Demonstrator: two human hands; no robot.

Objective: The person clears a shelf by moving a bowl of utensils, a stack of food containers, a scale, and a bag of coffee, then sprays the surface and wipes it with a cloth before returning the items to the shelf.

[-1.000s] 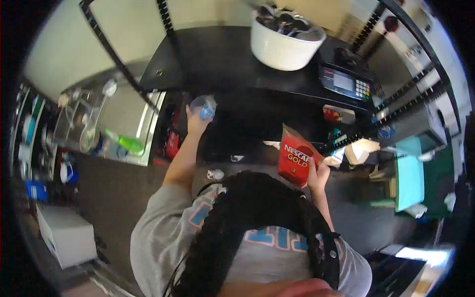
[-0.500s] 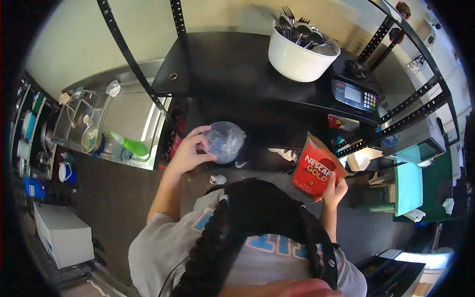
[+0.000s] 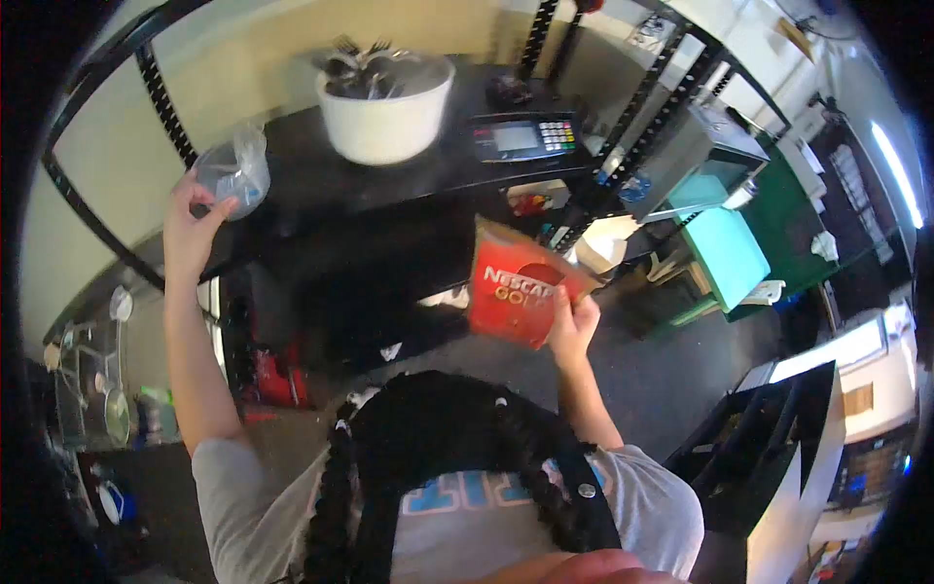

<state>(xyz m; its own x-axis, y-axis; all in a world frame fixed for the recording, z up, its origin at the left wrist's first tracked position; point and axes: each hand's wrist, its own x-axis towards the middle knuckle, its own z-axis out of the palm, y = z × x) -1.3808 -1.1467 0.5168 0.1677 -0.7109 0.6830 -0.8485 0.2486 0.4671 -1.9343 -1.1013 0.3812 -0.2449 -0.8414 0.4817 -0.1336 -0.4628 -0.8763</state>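
A clear round plastic tub (image 3: 222,177) with a crumpled clear bag (image 3: 251,161) in it is in my left hand (image 3: 197,216). Thumb and fingers pinch its near side. The tub overlaps the left end of the black shelf (image 3: 292,146) in this view. My right hand (image 3: 574,326) grips a red Nescafé Gold coffee pouch (image 3: 506,302) by its lower right side, thumb on the front. The pouch is tilted, its printed face toward me, in front of the shelf.
A white tub of forks and spoons (image 3: 384,127) and a card terminal (image 3: 520,138) stand on the shelf. Perforated black posts (image 3: 163,102) rise at its ends. A turquoise-topped table (image 3: 725,258) is to the right, a sink area (image 3: 92,389) at the left.
My left hand has raised the plastic tub up and left, out to the shelf's left end. The view has turned right; the pouch stays in my right hand.
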